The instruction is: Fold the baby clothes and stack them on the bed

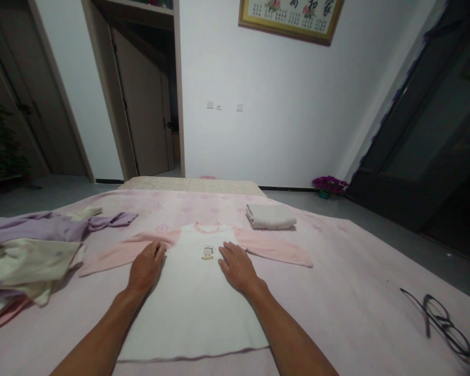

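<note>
A child's long-sleeved shirt (199, 297) lies spread out on the bed, its white body towards me and its pink sleeves stretched to both sides. A small printed motif shows on the chest. My left hand (147, 266) is at the left armpit seam, fingers bent together on the cloth, with the fabric slightly bunched beside them. On the right side of the chest, my right hand (238, 265) rests palm down, fingers stretched out and slightly apart.
Loose purple and cream clothes (35, 250) are heaped at the left. Beyond the right sleeve sits a folded white garment (272, 216). Black-framed glasses (438, 316) lie near the right edge of the pink bedsheet (348, 292). Purple flowers (329, 185) stand by the wall.
</note>
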{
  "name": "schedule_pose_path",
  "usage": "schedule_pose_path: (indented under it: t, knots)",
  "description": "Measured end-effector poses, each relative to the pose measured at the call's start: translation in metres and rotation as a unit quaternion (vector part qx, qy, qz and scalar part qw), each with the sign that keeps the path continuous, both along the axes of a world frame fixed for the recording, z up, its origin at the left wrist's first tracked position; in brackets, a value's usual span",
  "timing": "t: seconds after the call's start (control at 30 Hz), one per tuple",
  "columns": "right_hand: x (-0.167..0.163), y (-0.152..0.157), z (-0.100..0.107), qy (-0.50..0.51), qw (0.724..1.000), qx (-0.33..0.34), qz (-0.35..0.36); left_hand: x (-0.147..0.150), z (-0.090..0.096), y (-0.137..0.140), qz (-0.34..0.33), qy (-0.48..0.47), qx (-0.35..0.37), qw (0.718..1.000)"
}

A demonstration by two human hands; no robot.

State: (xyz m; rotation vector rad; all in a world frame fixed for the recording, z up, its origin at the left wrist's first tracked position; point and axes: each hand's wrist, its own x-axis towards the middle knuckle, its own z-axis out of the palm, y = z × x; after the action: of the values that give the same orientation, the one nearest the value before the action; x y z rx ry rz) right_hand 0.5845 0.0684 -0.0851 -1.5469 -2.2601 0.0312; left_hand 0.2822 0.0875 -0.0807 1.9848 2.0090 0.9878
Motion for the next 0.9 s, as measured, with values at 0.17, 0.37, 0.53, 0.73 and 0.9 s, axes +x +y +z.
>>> schedule_pose_path:
  t: [0.17, 0.37, 0.53, 0.73, 0.9]
  knots:
    - [0.0, 0.001, -0.003, -0.001, 1.0, 0.012, 0.002, 0.009, 0.002, 0.003, -0.065, 0.047, -0.013, 0.997]
    - [0.001, 0.004, -0.007, 0.004, 1.0, 0.015, 0.002, 0.013, 0.006, 0.006, -0.058, 0.052, -0.039, 0.996]
    - [0.002, 0.004, -0.007, 0.005, 1.0, 0.012, 0.003, 0.005, 0.007, 0.006, -0.031, 0.033, -0.051, 0.998]
    - [0.0, 0.003, -0.003, -0.003, 1.0, 0.005, 0.002, -0.017, 0.01, 0.005, 0.057, 0.037, -0.022, 0.997]
    - [-0.001, 0.002, -0.002, -0.006, 1.0, 0.006, 0.001, -0.038, 0.007, 0.012, 0.109, 0.158, -0.044, 0.98]
